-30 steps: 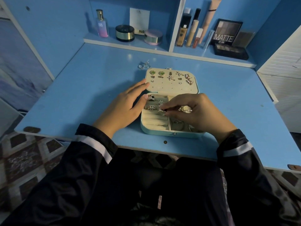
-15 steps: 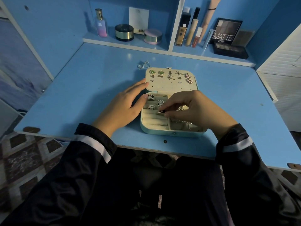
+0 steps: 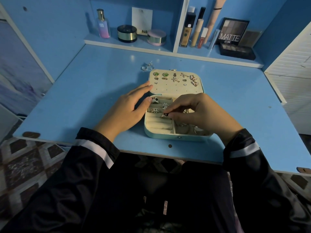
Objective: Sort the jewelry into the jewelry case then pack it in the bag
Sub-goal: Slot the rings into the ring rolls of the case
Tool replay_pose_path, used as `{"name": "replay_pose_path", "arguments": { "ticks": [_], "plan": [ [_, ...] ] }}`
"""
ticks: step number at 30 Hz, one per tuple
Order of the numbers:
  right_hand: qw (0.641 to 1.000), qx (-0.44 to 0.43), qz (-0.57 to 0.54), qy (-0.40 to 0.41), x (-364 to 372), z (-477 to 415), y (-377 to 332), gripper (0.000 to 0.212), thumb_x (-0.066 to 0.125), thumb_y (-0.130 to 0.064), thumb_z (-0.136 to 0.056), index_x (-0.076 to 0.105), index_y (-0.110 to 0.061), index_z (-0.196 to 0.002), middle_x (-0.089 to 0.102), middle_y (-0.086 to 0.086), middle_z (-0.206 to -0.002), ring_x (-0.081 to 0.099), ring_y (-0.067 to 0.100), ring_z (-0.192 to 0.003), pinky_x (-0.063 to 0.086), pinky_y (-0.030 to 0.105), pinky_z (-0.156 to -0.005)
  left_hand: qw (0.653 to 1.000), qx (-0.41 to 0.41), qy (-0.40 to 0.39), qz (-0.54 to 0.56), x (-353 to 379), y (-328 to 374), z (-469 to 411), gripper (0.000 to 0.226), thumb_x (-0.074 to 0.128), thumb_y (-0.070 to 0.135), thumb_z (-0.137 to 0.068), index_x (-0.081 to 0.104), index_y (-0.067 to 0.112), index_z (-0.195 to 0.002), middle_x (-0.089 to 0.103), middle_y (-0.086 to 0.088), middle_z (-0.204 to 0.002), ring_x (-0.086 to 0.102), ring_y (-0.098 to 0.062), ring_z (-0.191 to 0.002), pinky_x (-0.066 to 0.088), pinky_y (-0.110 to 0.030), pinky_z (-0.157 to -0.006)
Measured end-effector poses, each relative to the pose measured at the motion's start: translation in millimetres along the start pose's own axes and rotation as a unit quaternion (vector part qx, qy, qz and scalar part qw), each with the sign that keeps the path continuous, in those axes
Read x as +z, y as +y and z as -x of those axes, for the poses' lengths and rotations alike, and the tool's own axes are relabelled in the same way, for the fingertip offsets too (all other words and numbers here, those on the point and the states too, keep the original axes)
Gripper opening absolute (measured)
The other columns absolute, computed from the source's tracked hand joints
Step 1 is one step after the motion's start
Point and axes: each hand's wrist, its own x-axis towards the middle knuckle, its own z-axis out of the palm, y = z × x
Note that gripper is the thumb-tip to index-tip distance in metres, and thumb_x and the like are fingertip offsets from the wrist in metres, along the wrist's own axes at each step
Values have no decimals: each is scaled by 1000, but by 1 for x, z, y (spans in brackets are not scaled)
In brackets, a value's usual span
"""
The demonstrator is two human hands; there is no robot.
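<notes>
Plainly, in the head view, the sorting step was judged to be in hand, with the packing not yet begun. The case (image 3: 175,137) was laid open on the desk (image 3: 84,98), its lid (image 3: 176,89) folded flat away from the person and studded with earrings (image 3: 175,79). The left hand (image 3: 127,110) was set against the case's left side, fingers straight and relaxed, thumb at the rim, gripping nothing; it seemed to be steadying the case. The right hand (image 3: 198,113) was held over the tray, and a dark-faced ring (image 3: 165,114) was pinched between its thumb and fingertips, just above the rolls (image 3: 159,123), where other rings were already seated. Whether the ring was touching the rolls could not be told. The right-hand compartments were largely hidden by that hand. A few loose silver pieces (image 3: 147,66) were left on the desk just beyond the lid. No bag was to be seen. The next move was judged to call for the ring to be pressed into a free slot between rolls and released, after which the loose pieces would have to be fetched.
</notes>
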Motion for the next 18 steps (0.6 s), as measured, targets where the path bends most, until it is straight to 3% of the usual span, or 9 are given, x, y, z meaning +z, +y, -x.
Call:
{"name": "replay_pose_path", "arguments": {
  "ticks": [6, 11, 18],
  "plan": [
    [1000, 22, 19, -11, -2, -4, -2, 17, 78, -9, -79, 77, -19, -92, 73, -10, -85, 67, 2, -76, 52, 16, -77, 1000, 2, -1, -2, 0, 0, 1, 45, 46, 31, -103, 43, 28, -147, 34, 17, -155, 26, 16, -133, 18, 0, -105],
    [998, 37, 41, -17, 0, -7, -3, 16, 78, -11, -79, 78, -24, -88, 73, -9, -82, 67, 5, -75, 54, 20, -76, 1000, 5, 1, 1, 1, 1, 1, 44, 47, 30, -103, 45, 25, -146, 36, 15, -154, 27, 15, -133, 18, 3, -103],
    [996, 42, 72, -13, -1, -7, -8, 15, 79, -11, -78, 79, -24, -87, 71, -15, -76, 64, -3, -71, 46, 8, -69, 1000, 10, 2, -6, 1, 1, 1, 45, 47, 30, -103, 44, 25, -147, 35, 14, -155, 26, 14, -133, 16, 4, -102]
  ]
}}
